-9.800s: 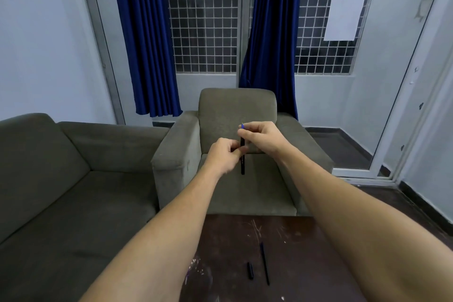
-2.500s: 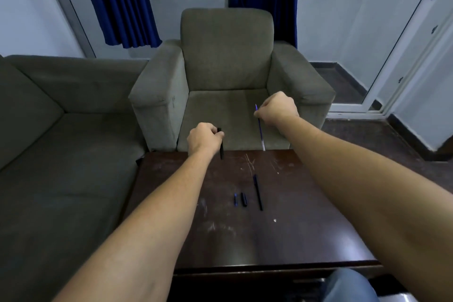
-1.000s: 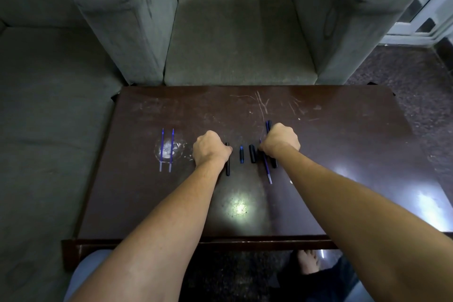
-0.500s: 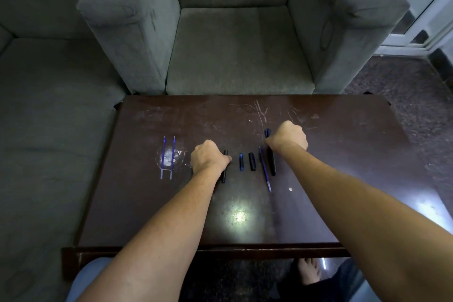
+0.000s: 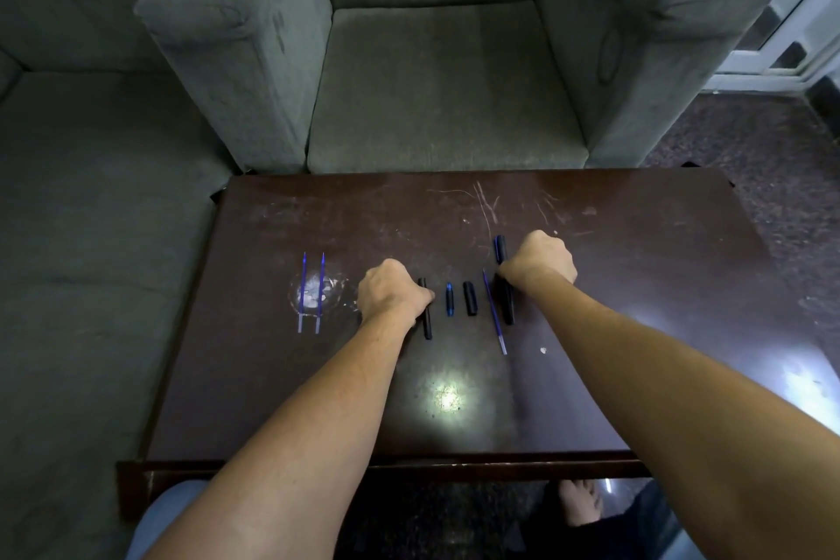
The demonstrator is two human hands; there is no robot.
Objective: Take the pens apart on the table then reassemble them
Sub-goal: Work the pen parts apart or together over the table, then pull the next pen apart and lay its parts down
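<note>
My left grip [image 5: 391,296] is curled knuckles-up over the short black barrel [image 5: 426,318], pinching it down against the tabletop [image 5: 636,296] so it lies straight and does not roll; the tips are tucked out of sight underneath, so how tightly they close I cannot tell. My right grip [image 5: 540,261] is curled the same way round the long black pen body [image 5: 509,309], whose top pokes out beyond my knuckles and whose lower end shows beside my wrist. Close alongside that body, on its left, lies a loose blue refill [image 5: 496,318], and between my two grips sit a small blue piece [image 5: 449,299] and a black cap [image 5: 470,298], apart from each other, all pointing the same way. I judge I am laying the parts in a neat row so that no piece of a pen gets mixed up or lost before reassembly. Well off to the left two blue refills [image 5: 303,286] lie side by side, parallel and not touching, set apart from the group under my grips. Round parts on a glossy tabletop roll easily, which is likely why I hold them right down on the surface rather than let go from above. The taking apart looks nearly done
</note>
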